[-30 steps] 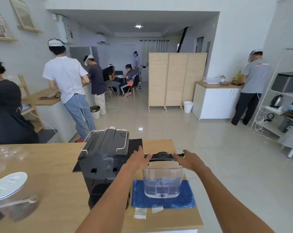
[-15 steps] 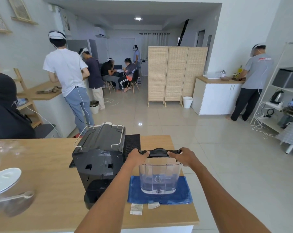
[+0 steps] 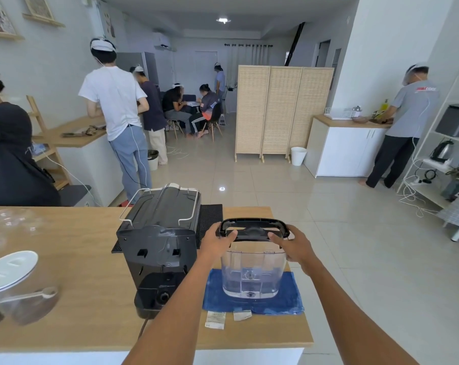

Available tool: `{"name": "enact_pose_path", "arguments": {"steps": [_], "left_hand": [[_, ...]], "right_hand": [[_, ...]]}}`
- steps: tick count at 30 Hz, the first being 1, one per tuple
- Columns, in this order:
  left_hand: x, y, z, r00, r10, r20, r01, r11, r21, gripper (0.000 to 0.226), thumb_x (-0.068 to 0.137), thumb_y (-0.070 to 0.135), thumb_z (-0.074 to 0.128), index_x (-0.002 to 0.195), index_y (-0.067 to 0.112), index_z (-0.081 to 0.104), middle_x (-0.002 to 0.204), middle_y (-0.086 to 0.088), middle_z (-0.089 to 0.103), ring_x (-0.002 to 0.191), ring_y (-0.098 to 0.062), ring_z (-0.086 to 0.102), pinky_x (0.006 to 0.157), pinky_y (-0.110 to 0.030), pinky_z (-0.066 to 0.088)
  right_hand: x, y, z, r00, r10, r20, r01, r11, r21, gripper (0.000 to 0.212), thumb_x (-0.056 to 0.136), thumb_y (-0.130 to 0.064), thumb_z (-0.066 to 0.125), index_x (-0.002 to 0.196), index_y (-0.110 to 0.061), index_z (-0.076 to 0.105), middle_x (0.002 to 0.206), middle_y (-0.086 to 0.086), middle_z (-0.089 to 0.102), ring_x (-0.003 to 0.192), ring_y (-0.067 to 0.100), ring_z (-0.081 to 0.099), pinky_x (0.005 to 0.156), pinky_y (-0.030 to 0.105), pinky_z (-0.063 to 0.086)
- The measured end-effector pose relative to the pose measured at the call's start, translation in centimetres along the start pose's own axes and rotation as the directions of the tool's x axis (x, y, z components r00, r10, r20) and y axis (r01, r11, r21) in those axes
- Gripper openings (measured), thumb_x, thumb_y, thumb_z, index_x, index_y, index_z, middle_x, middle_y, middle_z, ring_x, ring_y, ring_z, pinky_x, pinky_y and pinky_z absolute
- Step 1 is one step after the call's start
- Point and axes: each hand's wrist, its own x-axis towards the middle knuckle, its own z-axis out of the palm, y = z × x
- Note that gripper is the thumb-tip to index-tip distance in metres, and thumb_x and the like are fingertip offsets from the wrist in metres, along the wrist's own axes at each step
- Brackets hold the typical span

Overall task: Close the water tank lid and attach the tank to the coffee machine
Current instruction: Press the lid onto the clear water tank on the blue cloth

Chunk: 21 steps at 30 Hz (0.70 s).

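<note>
Red lettering marks the back of a grey shirt (image 3: 418,106) at far right, too blurred to read; no other text is legible

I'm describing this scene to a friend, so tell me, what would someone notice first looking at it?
First, the left hand and right hand gripping the black plastic lid atop the clear plastic water tank, which stands on a blue cloth near the wooden counter's right end. Just left of it sits the black coffee machine. Behind, several people work around a bright tiled room.
</note>
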Motion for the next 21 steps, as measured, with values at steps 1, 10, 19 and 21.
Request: {"name": "enact_pose_path", "arguments": {"steps": [1,10,19,21], "left_hand": [[-0.1,-0.2,0.0,1.0,0.017,-0.012,-0.017,1.0,0.0,0.067,0.085,0.045,0.074,0.143,0.025,0.047,0.117,-0.003,0.068,0.106,-0.018,0.064,0.101,-0.043,0.048],[-1.0,-0.9,-0.1,0.945,0.305,-0.115,-0.293,0.95,0.11,0.052,0.083,0.039,0.078,0.129,0.024,0.058,0.097,0.01,0.07,0.083,0.0,0.065,0.085,-0.041,0.057],[-1.8,-0.9,-0.3,0.928,0.351,-0.128,-0.339,0.934,0.11,0.045,0.083,0.032,0.08,0.124,0.027,0.065,0.105,0.016,0.067,0.101,-0.008,0.064,0.085,-0.026,0.05],[-1.6,-1.0,-0.2,0.926,0.356,-0.127,-0.344,0.933,0.11,0.04,0.082,0.033,0.08,0.12,0.027,0.068,0.104,0.014,0.071,0.101,-0.008,0.066,0.086,-0.024,0.053]], "right_hand": [[-0.2,0.2,0.1,0.999,-0.025,-0.023,0.025,1.0,0.0,0.063,0.072,-0.059,0.078,0.126,-0.033,0.059,0.098,-0.001,0.072,0.083,0.017,0.062,0.078,0.036,0.054],[-1.9,0.7,0.6,0.959,-0.232,-0.164,0.23,0.973,-0.028,0.056,0.085,-0.046,0.073,0.135,-0.031,0.053,0.102,-0.011,0.068,0.097,0.009,0.062,0.072,0.018,0.044],[-2.1,1.2,0.7,0.944,-0.273,-0.186,0.257,0.961,-0.106,0.046,0.085,-0.047,0.072,0.124,-0.03,0.055,0.096,-0.008,0.071,0.083,0.01,0.067,0.067,0.018,0.046],[-1.9,1.2,0.7,0.935,-0.303,-0.185,0.277,0.949,-0.152,0.044,0.087,-0.047,0.071,0.124,-0.029,0.056,0.097,-0.007,0.071,0.076,0.008,0.061,0.066,0.019,0.046]]}}
